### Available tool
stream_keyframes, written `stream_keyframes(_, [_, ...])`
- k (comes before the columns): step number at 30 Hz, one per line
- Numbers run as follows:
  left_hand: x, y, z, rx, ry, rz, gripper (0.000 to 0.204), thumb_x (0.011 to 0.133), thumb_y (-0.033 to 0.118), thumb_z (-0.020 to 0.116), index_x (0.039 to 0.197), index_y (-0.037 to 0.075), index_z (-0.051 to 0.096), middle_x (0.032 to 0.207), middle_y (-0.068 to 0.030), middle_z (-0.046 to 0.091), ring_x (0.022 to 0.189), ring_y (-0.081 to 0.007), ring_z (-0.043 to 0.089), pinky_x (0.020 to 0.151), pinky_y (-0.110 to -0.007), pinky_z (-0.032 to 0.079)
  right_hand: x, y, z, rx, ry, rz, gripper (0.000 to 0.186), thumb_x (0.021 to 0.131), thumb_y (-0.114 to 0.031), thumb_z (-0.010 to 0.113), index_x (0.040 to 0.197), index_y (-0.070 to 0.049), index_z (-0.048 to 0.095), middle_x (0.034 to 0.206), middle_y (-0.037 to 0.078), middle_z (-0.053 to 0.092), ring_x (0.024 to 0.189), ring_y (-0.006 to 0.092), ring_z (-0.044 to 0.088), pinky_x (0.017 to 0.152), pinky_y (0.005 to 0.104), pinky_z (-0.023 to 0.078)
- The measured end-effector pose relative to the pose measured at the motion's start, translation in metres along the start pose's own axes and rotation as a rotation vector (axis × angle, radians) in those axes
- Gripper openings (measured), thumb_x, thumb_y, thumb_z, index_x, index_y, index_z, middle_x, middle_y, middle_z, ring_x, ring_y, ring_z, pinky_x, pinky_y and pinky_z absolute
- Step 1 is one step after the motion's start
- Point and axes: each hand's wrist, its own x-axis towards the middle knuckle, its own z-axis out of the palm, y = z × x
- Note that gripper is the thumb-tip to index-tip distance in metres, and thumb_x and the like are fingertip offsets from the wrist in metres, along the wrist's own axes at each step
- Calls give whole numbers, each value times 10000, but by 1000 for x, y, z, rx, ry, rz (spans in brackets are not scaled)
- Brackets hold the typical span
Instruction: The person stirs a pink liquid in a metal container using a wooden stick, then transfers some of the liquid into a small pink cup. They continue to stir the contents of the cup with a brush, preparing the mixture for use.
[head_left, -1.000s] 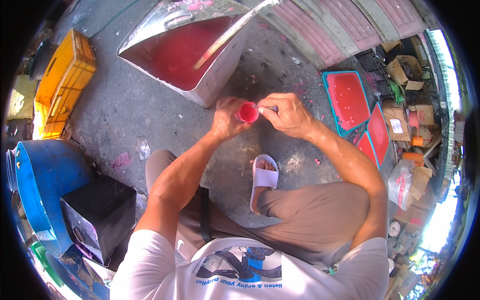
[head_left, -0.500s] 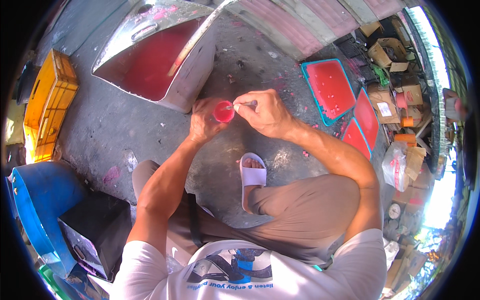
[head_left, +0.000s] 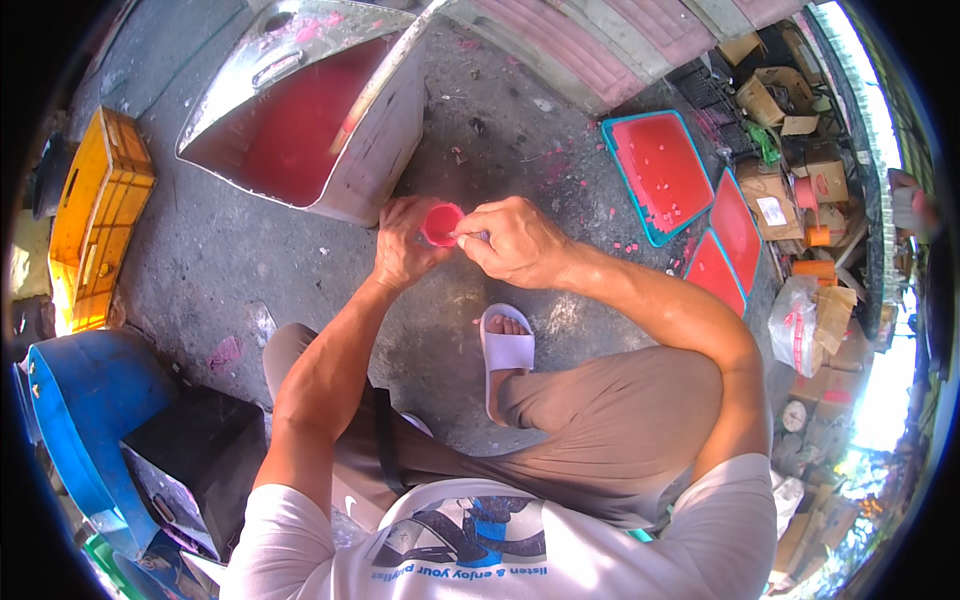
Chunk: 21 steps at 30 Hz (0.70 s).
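The small red cup (head_left: 441,223) sits in my left hand (head_left: 403,248), held up over the concrete floor (head_left: 200,250) just in front of the big metal tub (head_left: 300,120). My left fingers are wrapped around its side from below, closed on it. My right hand (head_left: 515,240) comes in from the other side, its fingers (head_left: 470,237) pinched narrow at the cup's rim; whether they grip something tiny there or only the rim itself, I cannot tell.

As I judge it, the work is somewhere in its middle. The tub holds a deep red liquid with a pale stick (head_left: 385,70) leaning across it, so there is plenty of material left in there. To my right, three flat trays (head_left: 665,170) with teal edges are already covered in red, and small red bits lie scattered on the floor beside them. The cup's inside looks red and glossy; I can't make out how full it is.

The tub is dull sheet metal, boxy, with a handle on its sloped side and pink smears on the rim. The cup looks like smooth plastic, round. The floor is rough, grey, stained pink in patches. A yellow slatted crate (head_left: 95,220) stands at my left, a blue drum (head_left: 80,400) nearer me, and worn cardboard boxes (head_left: 800,130) pile up beyond the trays. My foot rests in a pale slide sandal (head_left: 507,350).
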Motion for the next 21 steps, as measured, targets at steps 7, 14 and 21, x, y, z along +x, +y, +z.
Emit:
stream_keyframes(7, [0, 3, -3, 17, -24, -32, 649, 649, 224, 943, 1256, 98, 749, 1246, -131, 745, 1231, -357, 640, 1084, -488, 488, 0, 13, 2, -118, 80, -106, 143, 943, -113, 726, 1000, 4, 785, 890, 180, 752, 787, 365, 741, 721, 445, 588])
stream_keyframes(14, [-4, -2, -6, 27, -30, -37, 665, 607, 216, 941, 1232, 90, 752, 1225, -147, 722, 1203, -380, 623, 1058, -485, 496, 11, -3, -12, 142, 154, 114, 253, 957, -237, 689, 1013, -27, 818, 866, 213, 775, 729, 318, 773, 692, 420, 597])
stream_keyframes(21, [-3, -3, -1, 3, 4, 3, 654, 615, 206, 934, 1232, 92, 750, 1201, -138, 732, 1181, -375, 639, 1062, -491, 490, 2, 28, 23, 46, 109, -36, 260, 938, -236, 708, 1010, -8, 810, 795, 219, 753, 713, 352, 761, 682, 434, 583])
